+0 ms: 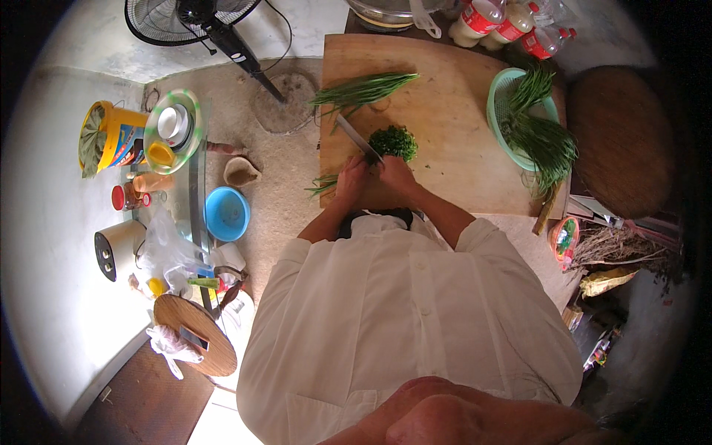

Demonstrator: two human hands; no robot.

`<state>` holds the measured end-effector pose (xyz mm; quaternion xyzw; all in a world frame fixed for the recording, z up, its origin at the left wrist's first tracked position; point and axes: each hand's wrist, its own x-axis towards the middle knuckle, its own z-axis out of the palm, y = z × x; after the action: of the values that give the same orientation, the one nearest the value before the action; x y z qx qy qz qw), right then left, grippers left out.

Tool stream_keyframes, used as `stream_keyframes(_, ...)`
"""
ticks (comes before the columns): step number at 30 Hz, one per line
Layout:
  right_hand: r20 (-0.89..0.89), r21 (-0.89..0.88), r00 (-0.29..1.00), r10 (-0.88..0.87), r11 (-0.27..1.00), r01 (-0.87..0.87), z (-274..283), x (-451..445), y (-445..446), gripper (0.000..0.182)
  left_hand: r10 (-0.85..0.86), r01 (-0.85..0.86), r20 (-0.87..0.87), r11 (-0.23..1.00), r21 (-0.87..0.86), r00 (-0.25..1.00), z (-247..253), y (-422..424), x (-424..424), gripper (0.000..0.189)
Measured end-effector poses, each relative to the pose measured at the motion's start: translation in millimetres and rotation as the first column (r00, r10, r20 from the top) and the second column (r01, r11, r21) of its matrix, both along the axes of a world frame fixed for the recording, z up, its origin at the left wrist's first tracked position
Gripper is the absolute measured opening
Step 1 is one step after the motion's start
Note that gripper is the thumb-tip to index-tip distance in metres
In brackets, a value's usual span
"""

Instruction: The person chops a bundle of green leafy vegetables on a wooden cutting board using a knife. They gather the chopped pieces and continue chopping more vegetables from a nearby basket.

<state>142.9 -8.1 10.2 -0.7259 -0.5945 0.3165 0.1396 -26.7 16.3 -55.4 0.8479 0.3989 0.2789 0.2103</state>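
Note:
My right hand [396, 173] is closed around the handle end of a kitchen knife [356, 137], whose blade slants away to the upper left over a wooden board [456, 139]. Close beside the blade, my left hand [351, 181] presses on a small bunch of green chives [327, 183], with their ends sticking out to the left. Just beyond the knife lies a heap of chopped chives [394, 143]. A longer bundle of uncut chives [367, 90] rests at the board's far left. More chives [539, 139] hang over the rim of a mint-green plastic basket [493, 105] at right.
Bottles with red labels [479, 22] stand behind the board. At left are a pedestal fan [239, 50], a blue basin [227, 214] on the floor and a glass shelf [197, 167] holding dishes and jars. A round wooden board [620, 142] leans at the right.

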Motion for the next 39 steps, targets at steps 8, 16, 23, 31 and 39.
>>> stream_keyframes(8, -0.192, 0.289, 0.973, -0.131, 0.94, 0.184, -5.8, 13.5, -8.0, 0.025, -0.026, 0.029, 0.034, 0.993, -0.117, 0.999, 26.7, 6.6, 4.6, 0.01)
stream_keyframes(16, -0.005, 0.088, 0.999, -0.033, 0.996, 0.033, 1.0, 12.9, -11.9, 0.024, 0.014, -0.006, 0.054, 0.99, -0.143, 0.998, 37.4, 6.4, 11.8, 0.014)
stream_keyframes(23, 0.052, 0.054, 0.998, -0.02, 0.998, 0.017, 4.1, 8.2, -6.7, 0.024, 0.059, -0.055, 0.058, 0.997, -0.058, 0.997, 38.3, 3.5, 10.4, 0.011)
stream_keyframes(31, 0.071, -0.004, 0.997, 0.027, 1.0, -0.027, 6.9, 4.0, -3.4, 0.027, -0.054, 0.06, 0.041, 0.987, -0.15, 0.998, 27.1, -2.9, -3.9, 0.008)
stream_keyframes(39, -0.075, 0.164, 0.995, -0.059, 0.984, 0.071, -20.5, 14.0, -0.1, 0.031, -0.048, 0.046, -0.035, 0.998, -0.047, 0.998, 25.0, 1.2, 0.2, 0.008)
